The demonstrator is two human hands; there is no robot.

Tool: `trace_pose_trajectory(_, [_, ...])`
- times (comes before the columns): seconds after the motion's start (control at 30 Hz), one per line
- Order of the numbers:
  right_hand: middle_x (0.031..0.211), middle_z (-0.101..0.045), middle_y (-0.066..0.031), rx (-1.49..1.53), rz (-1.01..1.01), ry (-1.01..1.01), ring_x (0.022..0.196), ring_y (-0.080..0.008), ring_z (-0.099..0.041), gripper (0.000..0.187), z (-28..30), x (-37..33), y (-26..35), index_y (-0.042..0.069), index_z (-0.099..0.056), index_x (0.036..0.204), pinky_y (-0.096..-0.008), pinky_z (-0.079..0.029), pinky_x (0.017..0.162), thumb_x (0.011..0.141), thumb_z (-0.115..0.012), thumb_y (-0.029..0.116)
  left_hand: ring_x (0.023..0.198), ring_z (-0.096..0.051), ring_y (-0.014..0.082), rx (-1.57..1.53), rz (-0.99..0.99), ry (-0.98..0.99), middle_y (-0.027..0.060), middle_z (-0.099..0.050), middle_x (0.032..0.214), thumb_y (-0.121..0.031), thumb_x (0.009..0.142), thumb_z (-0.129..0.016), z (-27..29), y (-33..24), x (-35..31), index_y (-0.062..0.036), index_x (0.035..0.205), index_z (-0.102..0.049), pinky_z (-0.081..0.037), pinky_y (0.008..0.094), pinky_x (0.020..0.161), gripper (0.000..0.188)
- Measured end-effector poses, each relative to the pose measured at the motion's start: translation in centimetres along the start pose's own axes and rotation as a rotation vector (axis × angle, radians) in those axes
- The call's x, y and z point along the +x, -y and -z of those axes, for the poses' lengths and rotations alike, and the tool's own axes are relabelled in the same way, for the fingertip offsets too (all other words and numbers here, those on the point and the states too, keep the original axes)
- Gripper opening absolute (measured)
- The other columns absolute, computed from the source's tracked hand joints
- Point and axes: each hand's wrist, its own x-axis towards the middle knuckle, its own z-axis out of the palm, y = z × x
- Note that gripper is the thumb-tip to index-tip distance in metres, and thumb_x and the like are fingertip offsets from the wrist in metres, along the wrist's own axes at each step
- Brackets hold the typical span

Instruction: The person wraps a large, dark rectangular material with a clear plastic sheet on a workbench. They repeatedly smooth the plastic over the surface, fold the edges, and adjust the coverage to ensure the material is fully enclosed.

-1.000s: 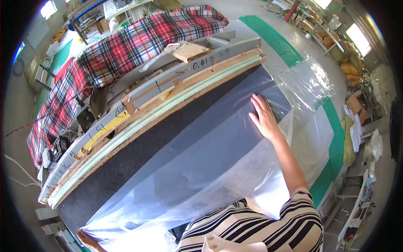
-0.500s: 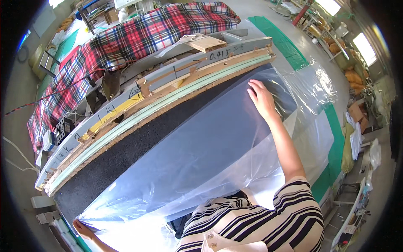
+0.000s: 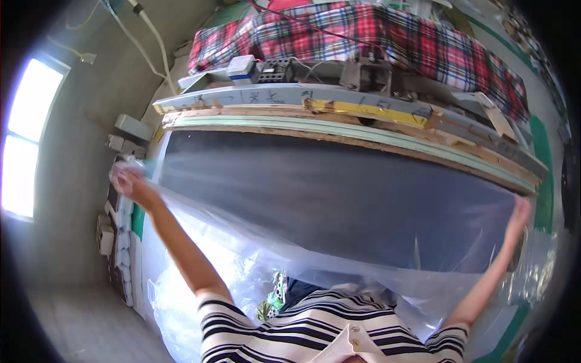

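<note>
A sheet of clear plastic film (image 3: 339, 242) stretches between my hands over a long, flat black panel (image 3: 290, 163). At the panel's left end, my left hand (image 3: 128, 180) is closed on the bunched edge of the film, somewhat smeared by motion. Far to the right, my right hand (image 3: 519, 215) pinches the film near the panel's right corner. The film's near part hangs down in front of my body, with loose, brightly lit folds at the lower left.
Pale green strips (image 3: 315, 132) and a wooden edge run along the panel's far side. Beyond them is a grey beam (image 3: 254, 97) with yellow patches and a small box (image 3: 242, 68). A red plaid cloth (image 3: 339, 36) lies behind. A wall with a window (image 3: 33, 139) stands left.
My view has swung left. My left hand has lifted the film's left edge outward and away from me. My right hand has gone from lying spread on the film to gripping it.
</note>
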Motion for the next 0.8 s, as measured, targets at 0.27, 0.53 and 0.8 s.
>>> trace_pose_trajectory(0.27, [0.106,-0.06,-0.012,0.156,-0.089,-0.33,0.096,-0.0205,-0.057,0.03,-1.7,7.3,-7.1,0.001,-0.052,0.111,-0.0308,-0.044,0.083,0.093,-0.046,0.024,0.064,-0.049,0.016,0.284,-0.392,0.254,0.007,-0.052,0.072,-0.018,0.087,-0.054,-10.5,3.4,1.9,-0.0007,0.082,-0.056,-0.041,0.0318,0.058,0.019])
trace_pose_trajectory(0.53, [0.091,-0.062,-0.0106,-0.138,-0.204,-0.052,0.087,-0.0228,-0.06,0.027,-9.1,6.1,-8.3,0.001,-0.052,0.105,-0.033,-0.045,0.073,0.092,-0.05,0.024,0.067,-0.051,0.0095,-0.066,0.161,0.282,0.0046,-0.057,0.077,-0.01,0.078,-0.067,-12.3,12.1,-6.2,0.0008,0.088,-0.055,-0.042,0.0218,0.06,0.019])
trace_pose_trajectory(0.8, [0.087,-0.057,-0.0094,0.105,-0.151,-0.09,0.079,-0.0159,-0.052,0.027,-10.3,5.4,-19.0,-0.008,-0.053,0.089,-0.0297,-0.043,0.075,0.088,-0.058,0.018,0.093,-0.05,0.0189,-0.288,0.266,0.202,0.0141,-0.049,0.104,-0.009,0.077,-0.061,-13.1,12.7,-6.0,0.002,0.112,-0.035,-0.042,0.0283,0.083,0.045])
